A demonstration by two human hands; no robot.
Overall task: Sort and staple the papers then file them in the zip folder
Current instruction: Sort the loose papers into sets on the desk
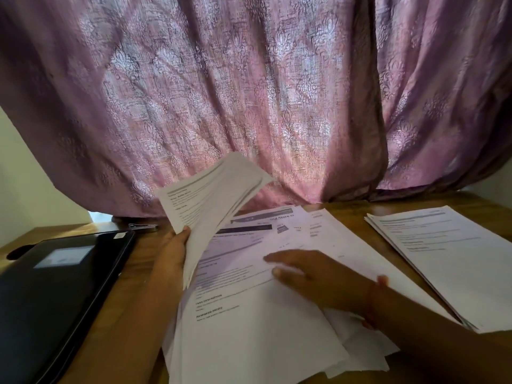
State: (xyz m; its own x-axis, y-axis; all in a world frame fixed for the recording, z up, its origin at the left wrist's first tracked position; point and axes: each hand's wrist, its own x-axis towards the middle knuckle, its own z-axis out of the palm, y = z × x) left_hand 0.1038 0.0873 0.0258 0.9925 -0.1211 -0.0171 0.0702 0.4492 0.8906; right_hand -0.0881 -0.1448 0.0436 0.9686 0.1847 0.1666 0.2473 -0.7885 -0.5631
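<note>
My left hand (173,253) grips a sheaf of printed papers (210,200) by its lower edge and holds it raised and fanned above the table. Beneath it a loose spread of printed sheets (249,322) covers the middle of the wooden table (138,261). My right hand (313,275) lies flat on that spread, fingers straight and pointing left. A separate neat stack of papers (448,256) lies at the right. The black zip folder (58,289) lies shut at the left. A stapler (142,226) shows dimly behind the folder, near the curtain.
A pink patterned curtain (249,92) hangs right behind the table and drapes onto its far edge. A pale wall (25,189) shows at the left. Bare wood shows between the folder and the middle papers.
</note>
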